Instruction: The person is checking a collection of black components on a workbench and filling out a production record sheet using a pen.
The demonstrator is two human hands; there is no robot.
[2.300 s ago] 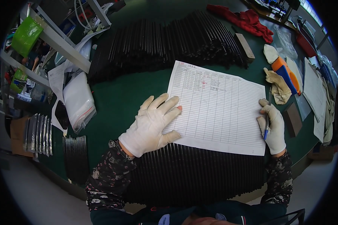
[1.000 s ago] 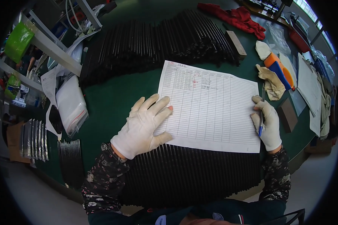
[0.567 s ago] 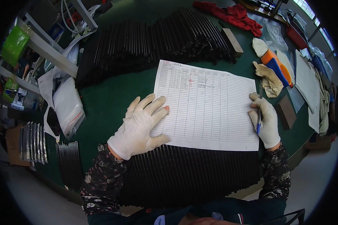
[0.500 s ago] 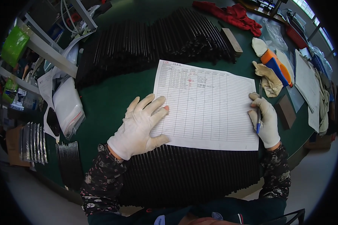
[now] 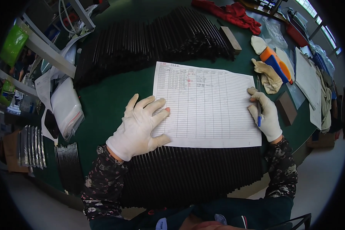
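Note:
A white paper form [image 5: 207,115] with a printed grid lies in front of me, its upper rows filled in with black and red marks. My left hand [image 5: 138,128], in a white glove with one fingertip bare, rests with fingers spread on the sheet's left edge. At the right edge my gloved right hand [image 5: 267,117] is closed round a pen [image 5: 259,109] with a blue end, held beside the paper. Under the sheet's near edge runs a row of black rods [image 5: 195,174], partly hidden by the paper.
Stacked black rods [image 5: 157,36] fill the table's far side, next to a wooden block [image 5: 230,40] and red cloth [image 5: 230,14]. On the right are spare gloves [image 5: 268,74], an orange and blue tool [image 5: 276,65] and a dark block [image 5: 286,107]. Plastic bags [image 5: 67,109] lie left.
The whole view has shifted slightly, so most things sit a little further left. The right hand and its pen have moved slightly, still at the sheet's right edge. The left hand stays on the paper.

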